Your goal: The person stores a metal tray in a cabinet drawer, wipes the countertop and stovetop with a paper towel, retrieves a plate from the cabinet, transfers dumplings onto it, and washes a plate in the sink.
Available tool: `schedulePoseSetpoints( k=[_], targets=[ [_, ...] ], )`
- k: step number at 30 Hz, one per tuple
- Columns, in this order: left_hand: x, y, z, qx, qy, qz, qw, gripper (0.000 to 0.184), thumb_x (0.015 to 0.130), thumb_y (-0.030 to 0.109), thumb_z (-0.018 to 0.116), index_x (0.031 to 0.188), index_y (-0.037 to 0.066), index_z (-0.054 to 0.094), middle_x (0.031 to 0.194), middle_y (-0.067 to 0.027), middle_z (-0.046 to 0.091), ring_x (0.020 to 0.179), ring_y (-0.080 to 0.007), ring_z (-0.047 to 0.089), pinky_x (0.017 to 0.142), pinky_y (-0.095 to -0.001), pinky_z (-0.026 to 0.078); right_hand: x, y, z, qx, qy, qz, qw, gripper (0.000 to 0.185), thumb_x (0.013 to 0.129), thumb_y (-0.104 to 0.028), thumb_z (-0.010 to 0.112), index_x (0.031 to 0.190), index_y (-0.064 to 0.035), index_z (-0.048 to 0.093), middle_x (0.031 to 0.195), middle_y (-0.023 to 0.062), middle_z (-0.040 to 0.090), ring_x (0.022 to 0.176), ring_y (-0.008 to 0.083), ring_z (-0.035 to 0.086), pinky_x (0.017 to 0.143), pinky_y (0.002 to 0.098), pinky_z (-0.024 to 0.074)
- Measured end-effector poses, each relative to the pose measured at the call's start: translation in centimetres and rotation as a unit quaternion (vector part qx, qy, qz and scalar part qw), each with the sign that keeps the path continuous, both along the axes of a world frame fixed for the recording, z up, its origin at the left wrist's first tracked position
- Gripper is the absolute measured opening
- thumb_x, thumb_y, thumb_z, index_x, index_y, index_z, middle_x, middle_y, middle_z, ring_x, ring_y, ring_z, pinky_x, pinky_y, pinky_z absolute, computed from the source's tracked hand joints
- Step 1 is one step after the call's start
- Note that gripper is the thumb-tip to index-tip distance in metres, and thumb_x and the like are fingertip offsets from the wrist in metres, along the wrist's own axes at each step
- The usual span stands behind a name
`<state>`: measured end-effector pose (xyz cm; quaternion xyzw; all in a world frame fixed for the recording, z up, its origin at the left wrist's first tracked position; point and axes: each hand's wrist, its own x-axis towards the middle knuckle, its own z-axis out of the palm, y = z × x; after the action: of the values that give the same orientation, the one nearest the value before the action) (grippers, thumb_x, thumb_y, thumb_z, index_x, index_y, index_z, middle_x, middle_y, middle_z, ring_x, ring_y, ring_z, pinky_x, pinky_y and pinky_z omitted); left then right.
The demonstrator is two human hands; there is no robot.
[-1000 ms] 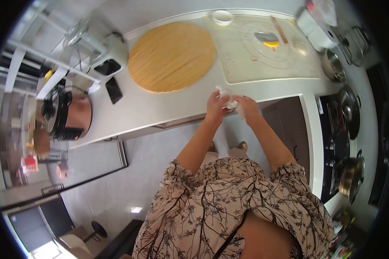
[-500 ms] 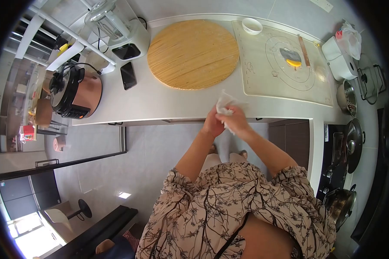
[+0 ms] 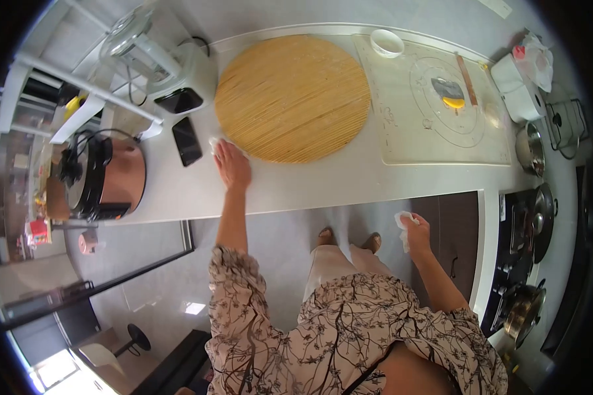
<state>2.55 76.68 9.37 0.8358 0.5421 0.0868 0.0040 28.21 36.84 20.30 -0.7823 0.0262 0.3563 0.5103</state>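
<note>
My left hand [image 3: 234,166] is on the counter at the lower left edge of the round wooden board [image 3: 293,99]. Its fingers press together on a piece of white tissue [image 3: 214,142], mostly hidden beneath them. A black phone [image 3: 187,141] lies just left of that hand. Out over the floor, in front of the counter edge, my right hand [image 3: 418,235] is closed around another crumpled white tissue [image 3: 403,243].
A pale mat [image 3: 402,148] with a white bowl [image 3: 387,43], a scraper [image 3: 449,92] and a wooden stick [image 3: 466,79] lies right of the board. A blender [image 3: 184,72] and an electric cooker [image 3: 115,178] stand left. Pans [image 3: 524,309] are on the right.
My hands, together around white tissue earlier, have parted. The left has moved left onto the counter beside the board; the right has moved right and down, away from the counter, with tissue in it.
</note>
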Motion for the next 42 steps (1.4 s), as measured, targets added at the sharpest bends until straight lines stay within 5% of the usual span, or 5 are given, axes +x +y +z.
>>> schedulePoseSetpoints(
  k=[11,26,30,37,42],
  targets=[
    [1.6,-3.7,0.9,-0.020,-0.036,-0.043,0.998,0.053,0.090,0.017,0.036,0.137,-0.004,0.023,0.146,-0.0212,0.018,0.137,-0.0339,0.013,0.110,-0.0463,0.010,3.9,13.5,-6.3,0.045,0.026,0.067,0.996,0.045,0.073,-0.006,0.061,0.116,0.0028,0.051,0.105,0.0138,0.059,0.086,0.0197,0.058,0.071,0.0332,0.0460],
    [1.9,-7.4,4.3,-0.082,0.008,-0.038,0.996,0.063,0.088,0.026,0.043,0.136,-0.007,0.021,0.146,-0.0234,0.012,0.137,-0.0367,0.006,0.111,-0.0475,0.005,6.0,23.3,1.1,0.025,0.264,0.124,0.956,0.018,0.078,-0.027,0.067,0.086,-0.0127,0.061,0.077,0.0005,0.059,0.070,0.0101,0.052,0.055,0.0252,0.0375],
    [2.6,-6.5,4.2,-0.080,-0.039,-0.034,0.995,0.068,0.087,0.029,0.045,0.136,-0.010,0.019,0.145,-0.0279,0.010,0.136,-0.0399,0.003,0.111,-0.0480,0.002,8.2,20.9,-1.1,0.217,0.276,0.186,0.918,0.012,0.081,-0.022,0.062,0.085,-0.0111,0.058,0.070,-0.0019,0.056,0.054,0.0062,0.050,0.046,0.0208,0.0389],
    [7.4,6.8,2.4,-0.061,-0.032,0.090,0.994,0.066,0.090,0.035,0.038,0.138,-0.005,0.020,0.146,-0.0283,0.007,0.137,-0.0391,0.001,0.110,-0.0482,0.001,13.3,8.1,6.7,0.131,0.195,0.016,0.972,0.018,0.075,-0.017,0.061,0.086,-0.0035,0.058,0.068,0.0017,0.057,0.051,0.0096,0.052,0.039,0.0215,0.0376],
    [13.4,-1.8,4.1,-0.068,0.171,-0.184,0.966,0.065,0.089,0.035,0.036,0.137,-0.007,0.022,0.146,-0.0268,0.011,0.137,-0.0380,0.005,0.110,-0.0494,0.001,15.4,0.9,10.5,0.146,0.137,-0.070,0.977,0.035,0.072,-0.016,0.061,0.101,0.0033,0.055,0.081,0.0095,0.062,0.060,0.0187,0.061,0.042,0.0251,0.0492]
  ],
)
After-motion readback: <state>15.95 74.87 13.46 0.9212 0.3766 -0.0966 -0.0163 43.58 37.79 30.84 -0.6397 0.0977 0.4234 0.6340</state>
